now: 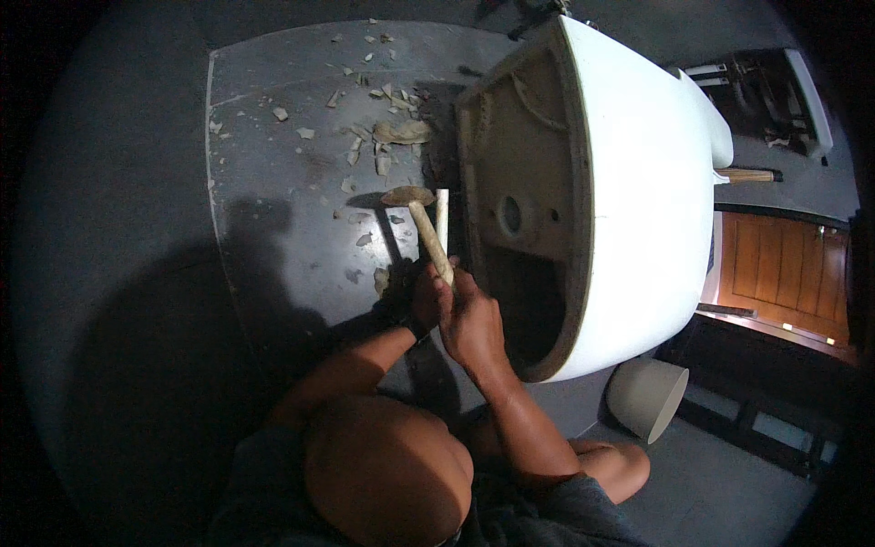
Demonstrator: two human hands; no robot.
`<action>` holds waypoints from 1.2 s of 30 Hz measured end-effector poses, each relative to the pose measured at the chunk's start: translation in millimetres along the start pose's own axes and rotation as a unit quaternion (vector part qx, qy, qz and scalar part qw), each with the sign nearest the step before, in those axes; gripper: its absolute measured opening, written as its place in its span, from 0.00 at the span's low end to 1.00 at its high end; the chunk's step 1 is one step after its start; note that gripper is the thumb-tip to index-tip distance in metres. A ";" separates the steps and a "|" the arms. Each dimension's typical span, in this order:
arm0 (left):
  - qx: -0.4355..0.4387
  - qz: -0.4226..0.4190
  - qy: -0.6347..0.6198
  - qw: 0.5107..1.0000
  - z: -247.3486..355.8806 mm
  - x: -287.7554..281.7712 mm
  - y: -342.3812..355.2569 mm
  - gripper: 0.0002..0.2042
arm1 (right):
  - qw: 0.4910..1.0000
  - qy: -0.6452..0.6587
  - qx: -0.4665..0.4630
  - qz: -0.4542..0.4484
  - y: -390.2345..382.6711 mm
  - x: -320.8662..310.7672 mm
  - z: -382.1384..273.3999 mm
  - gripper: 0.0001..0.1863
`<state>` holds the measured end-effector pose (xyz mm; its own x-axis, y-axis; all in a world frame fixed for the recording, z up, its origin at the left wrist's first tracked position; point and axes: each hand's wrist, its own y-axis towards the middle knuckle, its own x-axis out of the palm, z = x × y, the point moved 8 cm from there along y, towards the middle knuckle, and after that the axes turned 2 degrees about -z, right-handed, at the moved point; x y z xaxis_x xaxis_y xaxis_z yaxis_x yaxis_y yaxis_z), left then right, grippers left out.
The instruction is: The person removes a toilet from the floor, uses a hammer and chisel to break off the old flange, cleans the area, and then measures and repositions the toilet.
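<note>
My right hand (472, 324) is closed round the wooden handle of a hammer (408, 196), whose worn brownish head points away from me. Just behind it is my left hand (425, 294), partly covered by the right one and by shadow. A slim white rod (443, 214) rises from between the hands, beside the hammer handle. The left fingers seem wrapped round its lower end, which is hidden. Close to the right of both hands, a white ceramic toilet bowl (652, 201) lies on its side. Its hollow underside, with a round outlet (509, 216), faces left toward the tools.
Broken pale chips (401, 133) are scattered over a grey sheet (264, 164) on the floor. A white tray-like part with dark fittings (761, 96) lies at the far right. Beyond the bowl are a wooden handle (747, 175), a brown panelled door (779, 273) and a beige tub (645, 399).
</note>
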<state>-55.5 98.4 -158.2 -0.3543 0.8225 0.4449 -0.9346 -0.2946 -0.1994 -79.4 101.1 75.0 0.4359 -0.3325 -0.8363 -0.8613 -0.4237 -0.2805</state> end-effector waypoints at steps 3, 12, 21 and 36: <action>0.024 0.030 0.013 0.999 -5.9 -1.3 5.0 0.31 | 0.999 -0.016 0.032 -0.028 3.2 0.1 4.6 0.18; -0.106 0.060 0.149 0.981 54.7 -9.6 17.3 0.27 | 0.998 0.026 0.017 -0.053 -16.8 -11.6 -2.5 0.18; 0.085 0.054 0.030 0.994 75.9 -63.7 130.9 0.17 | 0.994 0.113 -0.012 0.000 -11.9 -26.1 -25.5 0.15; -0.137 0.184 0.084 0.970 116.6 -39.1 150.4 0.27 | 0.982 0.186 -0.007 -0.021 4.8 -16.3 -28.8 0.18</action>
<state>-186.0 -34.8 -103.7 -0.6296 0.7612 0.1558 -0.6941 -0.4609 -0.5529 -83.1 80.2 100.9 0.5384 -0.5983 -0.5934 -0.8380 -0.4544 -0.3021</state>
